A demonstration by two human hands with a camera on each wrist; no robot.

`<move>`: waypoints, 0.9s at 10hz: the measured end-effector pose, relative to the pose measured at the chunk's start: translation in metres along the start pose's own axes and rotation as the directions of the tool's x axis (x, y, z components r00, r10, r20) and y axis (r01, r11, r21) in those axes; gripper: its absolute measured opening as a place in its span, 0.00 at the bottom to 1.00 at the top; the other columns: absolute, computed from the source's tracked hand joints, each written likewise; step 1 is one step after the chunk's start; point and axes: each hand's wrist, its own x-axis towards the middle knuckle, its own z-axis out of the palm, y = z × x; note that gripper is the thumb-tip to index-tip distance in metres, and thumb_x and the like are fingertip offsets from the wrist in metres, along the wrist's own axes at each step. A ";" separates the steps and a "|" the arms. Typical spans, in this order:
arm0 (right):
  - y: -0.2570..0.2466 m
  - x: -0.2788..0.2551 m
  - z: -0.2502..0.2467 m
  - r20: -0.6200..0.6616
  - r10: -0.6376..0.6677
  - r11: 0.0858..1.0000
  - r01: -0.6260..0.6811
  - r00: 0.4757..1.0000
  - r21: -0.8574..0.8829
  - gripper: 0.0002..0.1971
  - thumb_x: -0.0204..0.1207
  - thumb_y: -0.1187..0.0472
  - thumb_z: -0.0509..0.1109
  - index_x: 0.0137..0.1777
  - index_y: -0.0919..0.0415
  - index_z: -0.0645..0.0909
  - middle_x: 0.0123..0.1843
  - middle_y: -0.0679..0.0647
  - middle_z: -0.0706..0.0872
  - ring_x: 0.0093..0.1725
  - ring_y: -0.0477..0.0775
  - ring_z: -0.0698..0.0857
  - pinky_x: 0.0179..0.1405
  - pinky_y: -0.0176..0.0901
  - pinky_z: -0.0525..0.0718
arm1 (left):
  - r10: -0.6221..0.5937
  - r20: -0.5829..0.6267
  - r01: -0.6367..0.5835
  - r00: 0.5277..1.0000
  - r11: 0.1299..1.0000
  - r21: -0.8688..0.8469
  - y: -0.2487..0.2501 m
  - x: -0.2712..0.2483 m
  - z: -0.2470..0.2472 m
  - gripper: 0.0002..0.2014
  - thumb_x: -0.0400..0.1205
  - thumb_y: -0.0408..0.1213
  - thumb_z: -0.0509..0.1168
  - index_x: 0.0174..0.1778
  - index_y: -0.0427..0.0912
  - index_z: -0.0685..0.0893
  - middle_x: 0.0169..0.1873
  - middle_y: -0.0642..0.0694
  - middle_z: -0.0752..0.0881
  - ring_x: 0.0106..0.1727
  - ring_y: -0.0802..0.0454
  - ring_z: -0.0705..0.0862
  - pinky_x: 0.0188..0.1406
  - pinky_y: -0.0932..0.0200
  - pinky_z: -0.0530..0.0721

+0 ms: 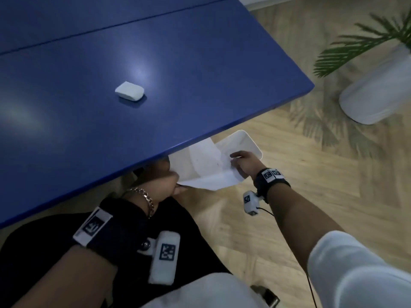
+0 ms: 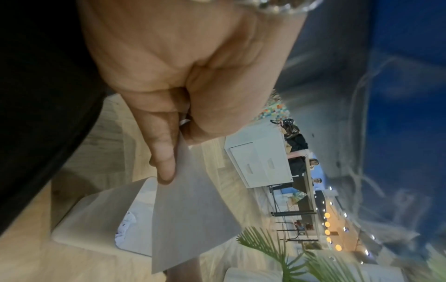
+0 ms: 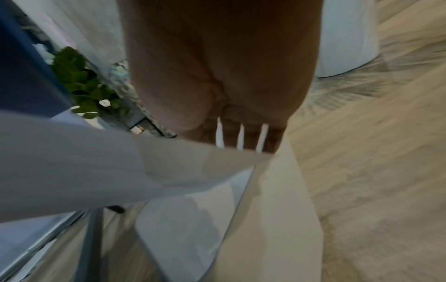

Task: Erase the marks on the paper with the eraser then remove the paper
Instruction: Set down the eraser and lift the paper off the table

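Observation:
The white paper [image 1: 206, 167] hangs below the blue table's near edge, over a white bin [image 1: 246, 141] on the floor. My left hand [image 1: 171, 185] pinches the paper's near corner between thumb and fingers; in the left wrist view the same left hand [image 2: 178, 133] pinches the sheet [image 2: 190, 219]. My right hand [image 1: 242, 163] holds the sheet's right edge above the bin, fingers curled over it; the paper [image 3: 84, 162] is blurred in the right wrist view. The white eraser [image 1: 129, 90] lies alone on the blue table [image 1: 200, 63].
A white planter [image 1: 378, 94] with green palm fronds stands on the wooden floor at the right. My dark-clad lap [image 1: 66, 252] is below the table edge. The bin [image 2: 96, 219] holds some crumpled white paper.

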 end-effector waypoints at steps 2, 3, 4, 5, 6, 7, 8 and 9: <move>-0.034 -0.036 0.021 -0.183 -0.305 0.943 0.270 0.935 -0.195 0.23 0.92 0.45 0.60 0.80 0.52 0.80 0.81 0.55 0.83 0.81 0.61 0.80 0.80 0.62 0.76 | -0.059 -0.009 0.058 0.998 0.995 -0.077 0.027 0.011 0.023 0.19 0.89 0.23 0.61 0.76 0.23 0.74 0.53 0.39 0.86 0.41 0.54 0.85 0.39 0.66 0.89; -0.071 -0.090 0.035 -0.002 -0.532 0.845 0.531 0.847 0.065 0.25 0.94 0.43 0.56 0.88 0.47 0.72 0.89 0.49 0.73 0.88 0.51 0.71 0.90 0.52 0.65 | -0.010 0.014 0.009 1.000 0.995 0.101 0.017 0.021 0.026 0.20 0.89 0.37 0.66 0.75 0.30 0.80 0.71 0.31 0.82 0.64 0.42 0.85 0.66 0.54 0.84; -0.073 -0.123 0.052 0.180 -0.704 0.709 0.671 0.687 0.216 0.26 0.97 0.52 0.51 0.93 0.52 0.60 0.95 0.49 0.60 0.94 0.47 0.56 0.94 0.52 0.51 | -0.016 0.077 0.011 0.997 0.998 0.056 0.017 0.025 0.029 0.18 0.90 0.34 0.62 0.73 0.29 0.81 0.70 0.29 0.83 0.66 0.36 0.85 0.70 0.43 0.84; -0.036 -0.108 0.065 0.206 -0.645 0.753 0.658 0.736 0.006 0.27 0.97 0.50 0.45 0.95 0.44 0.49 0.96 0.46 0.50 0.95 0.50 0.46 0.93 0.59 0.42 | 0.050 0.085 -0.052 0.995 0.998 0.019 0.011 0.029 0.032 0.14 0.85 0.26 0.66 0.66 0.31 0.86 0.61 0.35 0.89 0.60 0.43 0.88 0.65 0.40 0.88; 0.008 -0.068 0.069 0.212 -0.398 0.812 0.450 0.893 -0.373 0.28 0.95 0.43 0.42 0.95 0.38 0.46 0.97 0.46 0.42 0.95 0.59 0.41 0.90 0.74 0.38 | -0.011 0.085 0.012 0.996 1.000 -0.006 0.012 0.029 0.034 0.19 0.82 0.28 0.67 0.69 0.30 0.83 0.63 0.36 0.88 0.65 0.34 0.88 0.63 0.37 0.89; 0.019 -0.047 0.059 0.092 -0.253 0.824 0.264 0.963 -0.501 0.30 0.95 0.43 0.45 0.94 0.50 0.55 0.97 0.56 0.46 0.95 0.69 0.45 0.89 0.80 0.43 | -0.018 0.060 0.016 0.998 0.999 0.043 0.009 0.037 0.038 0.22 0.82 0.31 0.66 0.71 0.25 0.80 0.66 0.26 0.85 0.65 0.29 0.87 0.60 0.33 0.90; -0.015 -0.071 0.062 0.016 -0.364 0.916 0.361 0.931 -0.177 0.29 0.96 0.46 0.49 0.94 0.55 0.58 0.97 0.56 0.49 0.95 0.62 0.47 0.94 0.65 0.47 | 0.003 0.055 -0.007 0.998 0.997 0.075 0.007 0.039 0.040 0.28 0.71 0.39 0.66 0.65 0.26 0.84 0.61 0.25 0.87 0.62 0.27 0.89 0.58 0.29 0.89; -0.044 -0.110 0.078 0.015 -0.701 0.707 0.692 0.713 0.146 0.27 0.97 0.56 0.51 0.94 0.55 0.56 0.96 0.52 0.53 0.95 0.50 0.50 0.95 0.50 0.49 | 0.044 0.074 -0.048 0.996 0.998 0.049 0.022 0.018 0.042 0.15 0.78 0.36 0.67 0.57 0.36 0.89 0.49 0.33 0.92 0.54 0.35 0.92 0.56 0.34 0.91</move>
